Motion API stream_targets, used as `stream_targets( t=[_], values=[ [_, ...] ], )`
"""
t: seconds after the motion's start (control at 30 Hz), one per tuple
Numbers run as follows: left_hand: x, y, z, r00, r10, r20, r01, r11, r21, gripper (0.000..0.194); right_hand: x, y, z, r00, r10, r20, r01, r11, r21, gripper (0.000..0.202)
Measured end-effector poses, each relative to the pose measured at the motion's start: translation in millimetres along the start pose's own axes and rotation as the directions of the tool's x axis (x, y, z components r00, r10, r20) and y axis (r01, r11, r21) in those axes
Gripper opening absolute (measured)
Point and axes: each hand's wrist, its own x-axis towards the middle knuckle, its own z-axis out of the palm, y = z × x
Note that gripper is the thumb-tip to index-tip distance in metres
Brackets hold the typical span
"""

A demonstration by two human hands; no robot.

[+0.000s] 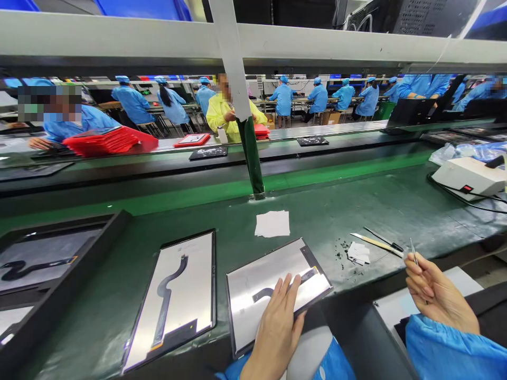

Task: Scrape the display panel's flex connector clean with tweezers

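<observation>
My left hand (276, 322) lies with its fingers stretched flat on the silvery back of a display panel (247, 279), the thumb by its near edge. This panel lies at a slant and reaches past the bench's front edge; my hand covers part of its dark flex cable (262, 294). To its left, a second display panel (188, 290) lies back side up, with a curved flex cable (164, 287) across it. At the right, my right hand (435, 290) is closed around metal tweezers (414, 250), tips pointing up, held clear of the bench.
A craft knife (376, 244) and a thin black stick (383, 238) lie beside small white pieces (358, 253) and black scraps. Farther back are white sheets (272, 224). A black tray (106, 237) holds panels at left. A white device (469, 177) stands right. A post (249, 153) rises behind.
</observation>
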Motion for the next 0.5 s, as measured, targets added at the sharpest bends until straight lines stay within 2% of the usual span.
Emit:
stream_targets(
  t=[0.37, 0.5],
  values=[
    [0, 0, -1.5, 1.0, 0.004, 0.011, -0.004, 1.0, 0.005, 0.07, 3, -14, 2, 0.998, -0.017, -0.057, 0.016, 1.0, -0.015, 0.014],
    [0, -1, -1.1, 1.0, 0.01, -0.016, -0.011, 1.0, -0.01, 0.067, 4, -15, 1, 0.998, -0.05, -0.033, 0.049, 0.998, -0.026, 0.015]
  ],
)
